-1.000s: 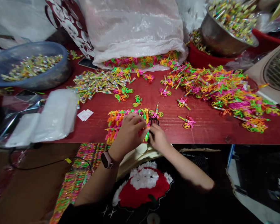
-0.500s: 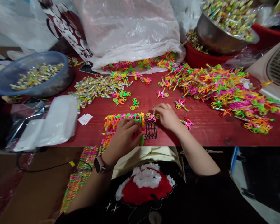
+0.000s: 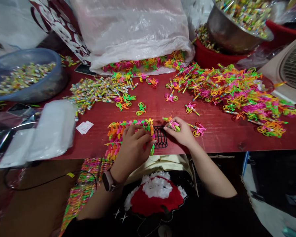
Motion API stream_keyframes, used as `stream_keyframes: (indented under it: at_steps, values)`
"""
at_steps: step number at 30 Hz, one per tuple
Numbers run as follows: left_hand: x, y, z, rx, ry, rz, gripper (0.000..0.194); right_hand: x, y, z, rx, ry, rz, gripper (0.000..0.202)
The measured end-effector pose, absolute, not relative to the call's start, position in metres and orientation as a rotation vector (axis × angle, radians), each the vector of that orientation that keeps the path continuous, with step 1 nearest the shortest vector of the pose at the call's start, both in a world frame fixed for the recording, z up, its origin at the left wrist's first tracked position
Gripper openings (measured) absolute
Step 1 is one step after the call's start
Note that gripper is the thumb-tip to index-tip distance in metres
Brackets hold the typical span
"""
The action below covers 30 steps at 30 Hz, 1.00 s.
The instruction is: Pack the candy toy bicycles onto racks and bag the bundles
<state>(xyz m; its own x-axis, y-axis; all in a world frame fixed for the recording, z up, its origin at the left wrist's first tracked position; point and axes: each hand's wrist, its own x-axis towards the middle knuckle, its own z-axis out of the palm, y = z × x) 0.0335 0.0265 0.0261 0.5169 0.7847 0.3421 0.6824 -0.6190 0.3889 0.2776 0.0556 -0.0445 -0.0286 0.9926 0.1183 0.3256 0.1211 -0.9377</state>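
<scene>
A black plastic grid rack [image 3: 160,137] lies at the near edge of the red table [image 3: 219,138], its left part filled with a row of small neon toy bicycles [image 3: 118,131]. My left hand [image 3: 134,146] rests on that row and presses it against the rack. Just right of the rack, my right hand [image 3: 180,131] pinches one pink and green toy bicycle [image 3: 173,124]. Another loose bicycle [image 3: 199,129] lies right beside that hand.
A big heap of neon bicycles [image 3: 239,95] covers the right of the table. Wrapped candy sticks [image 3: 98,90] lie at centre left. Behind stand a blue basin [image 3: 22,79], a plastic bag [image 3: 138,36], a steel bowl [image 3: 234,29] and a fan [image 3: 291,69]. White bags [image 3: 44,131] lie at left.
My right hand left the rack, reached out to the loose bicycles, picked one up and came back beside the rack. My left hand stayed on the row.
</scene>
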Motion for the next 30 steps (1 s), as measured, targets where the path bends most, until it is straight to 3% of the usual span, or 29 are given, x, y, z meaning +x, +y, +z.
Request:
stream_keyframes:
  at_steps: [4, 8, 13, 19, 30]
  values:
    - [0.037, 0.026, 0.026, 2.585, 1.259, 0.737, 0.010, 0.242, 0.053, -0.057, -1.271, -1.461, 1.044, 0.022]
    - [0.039, 0.027, 0.024, 2.610, 1.250, 0.763, 0.011, 0.228, 0.057, -0.064, -1.303, -1.649, 0.867, 0.013]
    - [0.039, 0.029, 0.023, 2.611, 1.225, 0.743, 0.010, 0.225, 0.057, -0.061, -1.376, -1.835, 0.630, 0.022]
    - [0.039, 0.030, 0.023, 2.586, 1.226, 0.723, 0.013, 0.222, 0.056, -0.065, -1.488, -1.977, 0.492, 0.016]
    - [0.039, 0.028, 0.021, 2.579, 1.231, 0.742, 0.009, 0.220, 0.064, -0.062, -1.547, -1.974, 0.524, 0.016]
